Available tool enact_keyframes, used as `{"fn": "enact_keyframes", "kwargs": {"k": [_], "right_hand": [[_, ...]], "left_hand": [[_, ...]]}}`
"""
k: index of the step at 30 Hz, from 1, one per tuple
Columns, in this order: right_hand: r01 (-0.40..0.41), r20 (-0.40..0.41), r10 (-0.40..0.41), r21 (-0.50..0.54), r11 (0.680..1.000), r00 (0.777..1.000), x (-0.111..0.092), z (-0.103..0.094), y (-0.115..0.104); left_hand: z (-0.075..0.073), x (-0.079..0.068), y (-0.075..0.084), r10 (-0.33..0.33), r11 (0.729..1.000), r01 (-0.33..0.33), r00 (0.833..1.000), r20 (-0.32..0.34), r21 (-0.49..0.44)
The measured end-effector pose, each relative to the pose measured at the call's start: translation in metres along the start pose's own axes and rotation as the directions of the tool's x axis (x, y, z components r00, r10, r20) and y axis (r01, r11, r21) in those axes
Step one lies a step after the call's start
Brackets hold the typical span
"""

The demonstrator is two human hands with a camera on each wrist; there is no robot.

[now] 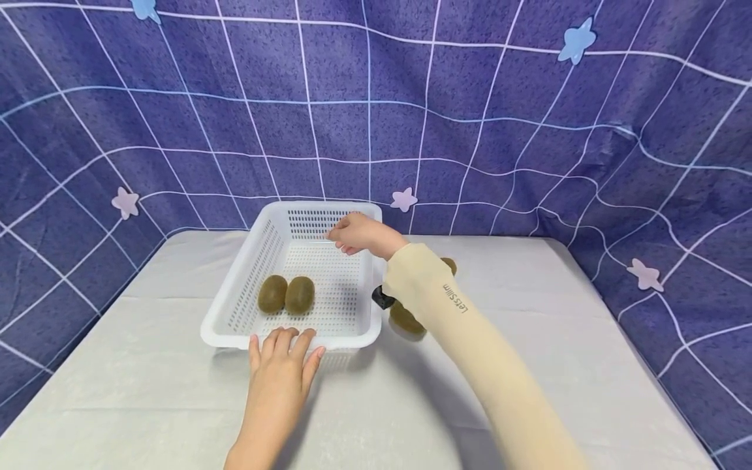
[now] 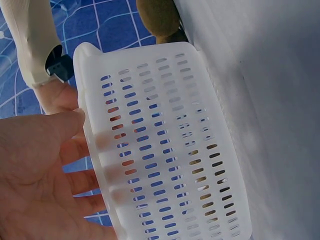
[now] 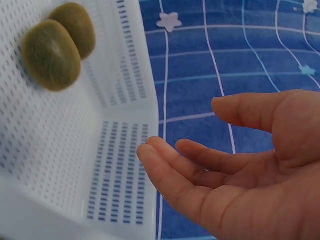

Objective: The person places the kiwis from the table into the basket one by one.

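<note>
Two brown kiwis point(image 1: 273, 294) lie side by side in the left front part of a white slotted plastic basket point(image 1: 371, 336). My left hand point(image 1: 281, 365) holds the basket's front rim, its fingers hooked over the inside. In the left wrist view the thumb lies at the rim, and fingertips show through the wall slots. Over the back right part of the basket is my right hand point(image 1: 360, 234), with nothing in it. Its fingers are loosely bent and the thumb stands apart in the right wrist view.
To the right of the basket, more kiwis point(image 1: 407, 320) lie on the white-covered table point(image 1: 587, 339), partly hidden by the right sleeve point(image 1: 464, 326). A blue curtain point(image 1: 470, 130) with pale lines and stars hangs behind the table and along its sides.
</note>
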State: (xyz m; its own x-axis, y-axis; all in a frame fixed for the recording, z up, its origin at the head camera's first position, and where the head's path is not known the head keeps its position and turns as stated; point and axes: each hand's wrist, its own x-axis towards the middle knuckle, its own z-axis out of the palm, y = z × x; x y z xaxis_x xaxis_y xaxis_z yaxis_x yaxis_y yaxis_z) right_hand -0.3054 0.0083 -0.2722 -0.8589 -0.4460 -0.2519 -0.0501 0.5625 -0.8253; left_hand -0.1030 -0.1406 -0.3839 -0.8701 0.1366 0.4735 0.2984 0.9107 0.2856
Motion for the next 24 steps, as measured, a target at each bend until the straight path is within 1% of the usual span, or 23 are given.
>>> {"fn": "enact_keyframes", "kwargs": {"k": [4, 9, 18, 24], "right_hand": [[-0.021, -0.018, 0.022, 0.051, 0.998, 1.0, -0.003, -0.013, 0.007], [-0.043, -0.07, 0.049, 0.091, 0.995, 0.996, -0.007, -0.03, 0.019], [0.026, -0.15, -0.012, 0.093, 0.995, 0.989, -0.017, -0.061, 0.052], [0.03, -0.166, -0.012, 0.109, 0.994, 0.986, -0.027, -0.08, 0.076]], "left_hand": [[0.0, -0.001, -0.001, 0.001, 1.0, -0.001, 1.0, -0.002, 0.001], [0.001, -0.001, -0.001, 0.01, 1.0, -0.01, 1.0, -0.011, 0.004], [0.001, -0.001, -0.001, -0.003, 1.0, 0.003, 1.0, 0.006, 0.006], [0.0, -0.001, -0.001, -0.006, 1.0, 0.006, 1.0, 0.009, 0.002]]}}
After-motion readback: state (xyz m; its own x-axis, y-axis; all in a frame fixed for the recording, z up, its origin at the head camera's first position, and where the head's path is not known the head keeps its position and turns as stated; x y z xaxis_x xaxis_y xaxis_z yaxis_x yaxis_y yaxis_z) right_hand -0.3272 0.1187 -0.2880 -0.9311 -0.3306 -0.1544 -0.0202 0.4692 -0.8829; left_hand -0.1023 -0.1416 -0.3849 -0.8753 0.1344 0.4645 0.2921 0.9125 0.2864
